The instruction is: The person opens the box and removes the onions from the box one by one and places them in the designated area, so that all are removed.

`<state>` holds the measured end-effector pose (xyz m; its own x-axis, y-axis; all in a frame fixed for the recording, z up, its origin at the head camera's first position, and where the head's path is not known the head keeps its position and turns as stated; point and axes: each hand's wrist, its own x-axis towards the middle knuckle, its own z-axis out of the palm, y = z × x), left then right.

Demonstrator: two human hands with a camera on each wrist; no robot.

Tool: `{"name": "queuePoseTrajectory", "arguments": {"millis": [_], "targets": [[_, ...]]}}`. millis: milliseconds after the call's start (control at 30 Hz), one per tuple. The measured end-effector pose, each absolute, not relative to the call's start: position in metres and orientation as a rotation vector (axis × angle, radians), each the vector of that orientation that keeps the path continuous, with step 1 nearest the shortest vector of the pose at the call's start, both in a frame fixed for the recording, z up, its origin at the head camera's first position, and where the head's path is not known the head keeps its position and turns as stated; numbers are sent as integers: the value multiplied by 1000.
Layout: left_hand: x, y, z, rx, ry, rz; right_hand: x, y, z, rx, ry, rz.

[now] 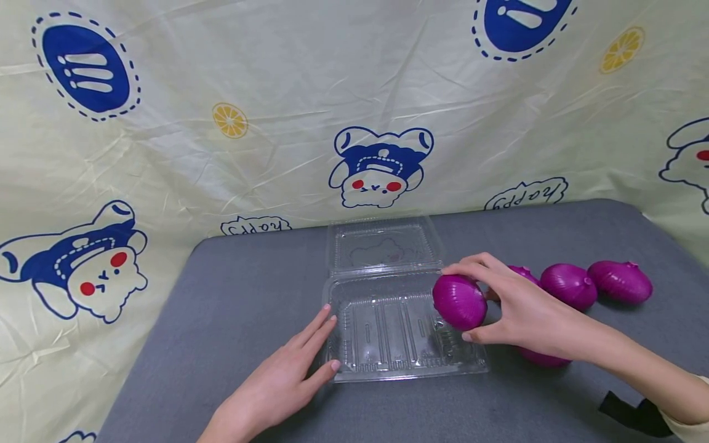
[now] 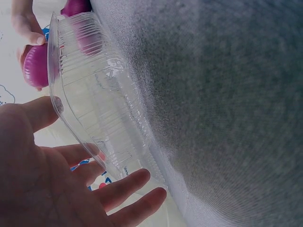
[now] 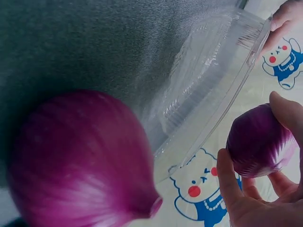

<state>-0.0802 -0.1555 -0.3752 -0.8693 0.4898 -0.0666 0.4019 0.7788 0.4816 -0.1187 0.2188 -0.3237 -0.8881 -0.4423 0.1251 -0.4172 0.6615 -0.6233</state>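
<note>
A red onion (image 1: pixel 460 302) is gripped between the thumb and fingers of my right hand (image 1: pixel 520 307), over the right side of a clear plastic clamshell box (image 1: pixel 388 326). The box lies with its lid (image 1: pixel 384 243) folded back away from me. At its left edge rests my left hand (image 1: pixel 282 372), fingers extended and thumb touching the rim. The right wrist view shows the held onion (image 3: pixel 260 142) with fingertips around it, and another onion (image 3: pixel 85 161) up close on the table.
Several more red onions lie on the grey table (image 1: pixel 221 295) to the right, among them a far one (image 1: pixel 620 282) and one (image 1: pixel 545 357) partly hidden under my right forearm. A black strap (image 1: pixel 634 415) is near the right sleeve. Behind hangs a printed curtain (image 1: pixel 277 80).
</note>
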Motion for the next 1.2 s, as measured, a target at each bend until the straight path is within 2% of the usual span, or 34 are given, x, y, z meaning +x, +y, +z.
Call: {"name": "queuePoseTrajectory", "arguments": {"millis": [1033, 1200], "targets": [[-81, -156, -375, 699, 2775, 697, -84, 301, -337, -593, 3002, -1118], [-80, -156, -376, 696, 2777, 697, -82, 313, -340, -471, 2998, -1133]]}}
